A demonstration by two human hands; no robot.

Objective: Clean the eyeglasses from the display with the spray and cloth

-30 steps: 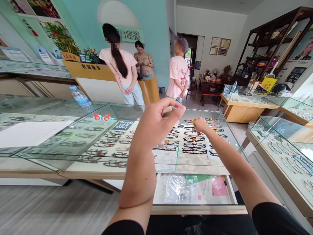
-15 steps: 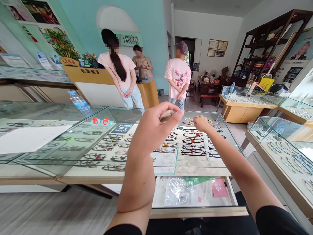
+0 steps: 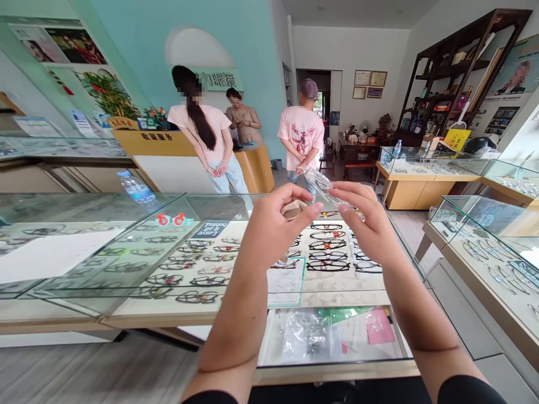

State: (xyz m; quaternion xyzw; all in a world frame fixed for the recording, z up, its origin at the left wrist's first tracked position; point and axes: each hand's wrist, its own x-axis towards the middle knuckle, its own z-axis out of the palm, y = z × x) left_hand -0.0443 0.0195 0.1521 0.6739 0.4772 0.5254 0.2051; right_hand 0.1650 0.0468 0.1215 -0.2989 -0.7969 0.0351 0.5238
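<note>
My left hand (image 3: 272,230) is curled around a small beige thing, perhaps cloth (image 3: 293,210), partly hidden by the fingers. Beside it, my right hand (image 3: 370,224) pinches a clear, shiny plastic piece (image 3: 320,184) between thumb and fingers; its exact kind is hard to make out. Both hands are raised over a glass display case (image 3: 202,193), fingertips close together. Rows of eyeglass frames (image 3: 328,255) lie inside the case under them. Below, a pulled-out drawer (image 3: 337,367) holds clear plastic bags (image 3: 309,334) and a pink paper (image 3: 379,325).
A water bottle (image 3: 137,188) and white paper (image 3: 54,252) lie on the glass at left. Across the case stand a person in pink (image 3: 206,129) and another in a cap (image 3: 301,132). A third person (image 3: 244,120) is behind the wooden counter (image 3: 256,168). More showcases (image 3: 484,247) stand at right.
My right hand has come back and left from over the case to beside my left hand, and clear plastic now shows in its fingers. The left hand has lowered slightly, still holding the beige thing.
</note>
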